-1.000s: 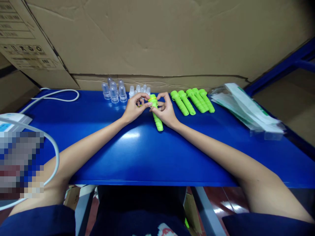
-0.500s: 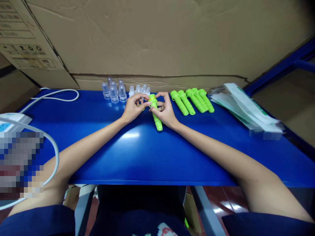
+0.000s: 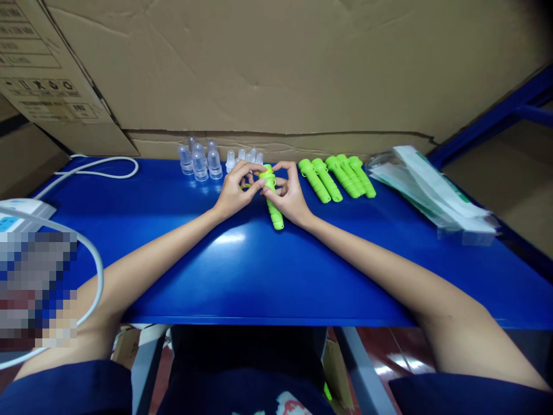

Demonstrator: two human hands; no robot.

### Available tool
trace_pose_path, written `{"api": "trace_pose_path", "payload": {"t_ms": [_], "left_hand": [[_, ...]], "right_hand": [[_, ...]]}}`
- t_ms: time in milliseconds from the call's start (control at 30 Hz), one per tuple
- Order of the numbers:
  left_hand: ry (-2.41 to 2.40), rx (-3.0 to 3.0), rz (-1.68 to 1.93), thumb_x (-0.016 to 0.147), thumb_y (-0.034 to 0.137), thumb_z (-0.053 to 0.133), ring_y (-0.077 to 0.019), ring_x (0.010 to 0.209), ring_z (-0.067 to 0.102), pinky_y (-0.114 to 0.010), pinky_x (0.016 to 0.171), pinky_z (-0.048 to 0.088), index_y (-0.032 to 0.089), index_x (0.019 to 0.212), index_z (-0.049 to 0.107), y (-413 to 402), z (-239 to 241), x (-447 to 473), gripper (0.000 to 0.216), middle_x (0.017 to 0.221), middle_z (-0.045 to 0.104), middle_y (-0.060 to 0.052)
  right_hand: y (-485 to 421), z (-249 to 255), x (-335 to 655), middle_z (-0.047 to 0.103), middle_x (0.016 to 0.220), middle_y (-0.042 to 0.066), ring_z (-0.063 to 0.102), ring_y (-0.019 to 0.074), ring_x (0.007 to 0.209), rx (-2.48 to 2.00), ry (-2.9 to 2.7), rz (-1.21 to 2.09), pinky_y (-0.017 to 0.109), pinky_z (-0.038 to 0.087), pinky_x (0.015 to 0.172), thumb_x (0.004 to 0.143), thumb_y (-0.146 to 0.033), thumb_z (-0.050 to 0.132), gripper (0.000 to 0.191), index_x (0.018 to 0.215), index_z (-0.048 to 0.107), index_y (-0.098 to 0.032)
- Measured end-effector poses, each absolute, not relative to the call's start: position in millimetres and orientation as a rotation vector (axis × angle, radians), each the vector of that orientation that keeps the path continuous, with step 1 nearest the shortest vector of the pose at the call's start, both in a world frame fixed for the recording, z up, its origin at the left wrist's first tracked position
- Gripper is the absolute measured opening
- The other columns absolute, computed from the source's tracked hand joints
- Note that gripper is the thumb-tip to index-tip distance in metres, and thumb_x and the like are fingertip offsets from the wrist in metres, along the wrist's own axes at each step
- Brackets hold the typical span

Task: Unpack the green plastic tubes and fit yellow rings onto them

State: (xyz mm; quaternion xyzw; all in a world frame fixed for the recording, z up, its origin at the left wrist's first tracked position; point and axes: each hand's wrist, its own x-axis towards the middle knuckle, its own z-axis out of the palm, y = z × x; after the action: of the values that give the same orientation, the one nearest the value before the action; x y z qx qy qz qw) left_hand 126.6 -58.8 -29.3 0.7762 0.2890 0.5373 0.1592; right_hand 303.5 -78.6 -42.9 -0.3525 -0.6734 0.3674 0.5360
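A lime-green ribbed, flashlight-shaped tube (image 3: 275, 214) slants over the blue table, wide end away from me. My right hand (image 3: 294, 196) is closed around its upper part from the right, thumb lying along it. At the wide end, the thumb and fingers of my left hand (image 3: 235, 189) pinch a yellow ring-like band (image 3: 266, 172). Something thin and yellow-green (image 3: 245, 186) shows beneath my left fingers; I cannot make out what it is. My fingers partly hide the tube's head.
Clear domed caps (image 3: 200, 164) and smaller clear caps (image 3: 231, 159) stand behind my left hand. Several similar green tubes (image 3: 318, 183) lie to the right, beside plastic bags (image 3: 432, 190). A white cable (image 3: 93, 253) and power strip (image 3: 26, 216) are at left. Cardboard (image 3: 276, 75) walls the back.
My left fingers have shifted slightly over the tube's wide end. The tube's near end has swung a little to the left. My right hand has hardly moved.
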Motion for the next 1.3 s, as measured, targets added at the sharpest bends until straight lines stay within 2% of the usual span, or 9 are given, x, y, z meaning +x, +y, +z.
{"api": "trace_pose_path", "payload": {"t_ms": [133,333,533,667,767,867,1000,1133,1300], "left_hand": [[0.832,2.227,1.542,0.095,0.058,0.067,-0.013,0.074,0.059,-0.026,0.066,0.046,0.02,0.107,0.071,-59,-29,127,0.04,0.099,0.069,-0.006],[0.794,2.216,1.466,0.095,0.064,0.065,-0.0149,0.078,0.06,-0.027,0.067,0.046,0.019,0.105,0.068,-58,-30,127,0.046,0.098,0.068,-0.007],[0.796,2.251,1.431,0.096,0.068,0.06,-0.016,0.082,0.061,-0.028,0.068,0.047,0.02,0.104,0.067,-59,-29,127,0.05,0.1,0.068,-0.007],[0.818,2.246,1.482,0.098,0.07,0.056,-0.0147,0.078,0.061,-0.028,0.068,0.047,0.02,0.106,0.065,-58,-31,127,0.051,0.104,0.068,-0.007],[0.858,2.159,1.549,0.096,0.071,0.059,-0.0133,0.077,0.061,-0.027,0.065,0.047,0.022,0.111,0.061,-54,-36,128,0.052,0.106,0.067,-0.006],[0.867,2.067,1.591,0.092,0.072,0.065,-0.0118,0.076,0.064,-0.026,0.063,0.046,0.023,0.112,0.056,-50,-40,129,0.054,0.107,0.067,-0.005],[0.836,2.048,1.579,0.097,0.069,0.06,-0.0127,0.08,0.067,-0.025,0.063,0.046,0.023,0.11,0.057,-52,-38,129,0.048,0.106,0.069,-0.006],[0.864,2.103,1.581,0.099,0.063,0.059,-0.0138,0.085,0.068,-0.025,0.067,0.049,0.021,0.112,0.061,-55,-34,128,0.045,0.111,0.07,-0.008],[0.842,2.198,1.626,0.099,0.059,0.062,-0.0126,0.08,0.067,-0.025,0.068,0.049,0.02,0.109,0.064,-55,-34,127,0.041,0.11,0.07,-0.007]], "right_hand": [[-80,-42,303,0.064,0.074,-0.008,0.062,0.0137,0.059,-0.848,-1.609,0.888,0.023,0.046,0.049,0.082,-0.049,0.078,0.054,0.114,0.039,-0.029],[-83,-39,304,0.055,0.062,-0.012,0.047,0.0093,0.044,-0.894,-1.617,0.895,0.021,0.037,0.042,0.079,-0.047,0.08,0.054,0.11,0.04,-0.028],[-83,-39,306,0.052,0.06,-0.013,0.047,0.0091,0.043,-0.895,-1.634,0.887,0.021,0.036,0.041,0.079,-0.049,0.08,0.055,0.11,0.04,-0.028],[-81,-39,304,0.061,0.071,-0.01,0.056,0.0101,0.049,-0.855,-1.618,0.936,0.022,0.044,0.044,0.081,-0.052,0.081,0.06,0.114,0.037,-0.029],[-78,-41,301,0.072,0.091,-0.004,0.066,0.0112,0.058,-0.807,-1.579,0.987,0.023,0.054,0.051,0.076,-0.056,0.086,0.073,0.118,0.032,-0.03],[-76,-42,300,0.074,0.098,-0.002,0.07,0.0117,0.062,-0.775,-1.537,1.039,0.024,0.059,0.056,0.071,-0.06,0.089,0.08,0.116,0.03,-0.03],[-73,-41,303,0.074,0.095,-0.002,0.065,0.0113,0.053,-0.766,-1.508,1.11,0.026,0.058,0.051,0.079,-0.068,0.08,0.071,0.117,0.035,-0.029],[-72,-37,307,0.075,0.097,0.004,0.067,0.014,0.055,-0.808,-1.509,1.148,0.031,0.061,0.056,0.088,-0.073,0.066,0.058,0.114,0.049,-0.024],[-76,-32,307,0.074,0.096,0.008,0.067,0.0142,0.057,-0.79,-1.587,1.22,0.028,0.054,0.049,0.093,-0.077,0.054,0.06,0.11,0.054,-0.019]]}}
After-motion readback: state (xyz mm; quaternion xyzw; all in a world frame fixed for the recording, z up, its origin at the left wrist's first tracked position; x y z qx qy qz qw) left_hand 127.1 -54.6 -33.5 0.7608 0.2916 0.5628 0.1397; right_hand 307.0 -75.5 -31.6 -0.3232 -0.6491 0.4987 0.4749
